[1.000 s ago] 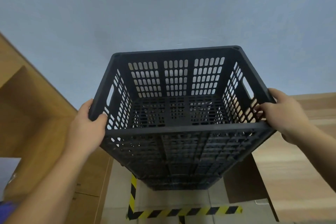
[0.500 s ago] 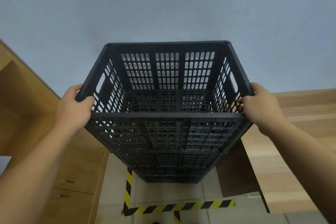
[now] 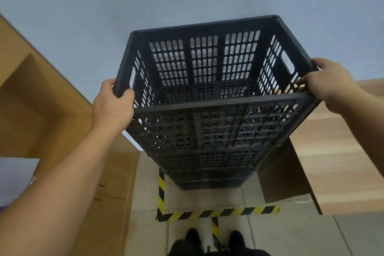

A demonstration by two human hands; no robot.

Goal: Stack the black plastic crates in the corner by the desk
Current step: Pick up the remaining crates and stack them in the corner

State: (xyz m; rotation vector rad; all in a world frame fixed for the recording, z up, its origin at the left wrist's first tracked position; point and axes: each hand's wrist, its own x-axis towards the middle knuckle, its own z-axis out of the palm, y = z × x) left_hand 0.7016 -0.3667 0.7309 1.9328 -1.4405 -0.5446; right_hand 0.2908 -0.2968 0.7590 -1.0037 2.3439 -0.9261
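I held the top crate (image 3: 207, 81) over the crate stack (image 3: 207, 164), which stood in the corner between cabinet (image 3: 52, 110) and desk (image 3: 336, 151). My left hand (image 3: 113, 108) and right hand (image 3: 330, 81) were curled around opposite side rims, equally near; the stack lay directly below.

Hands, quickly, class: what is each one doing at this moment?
Left hand: closed on the left rim of the top black crate.
Right hand: closed on the crate's right rim.
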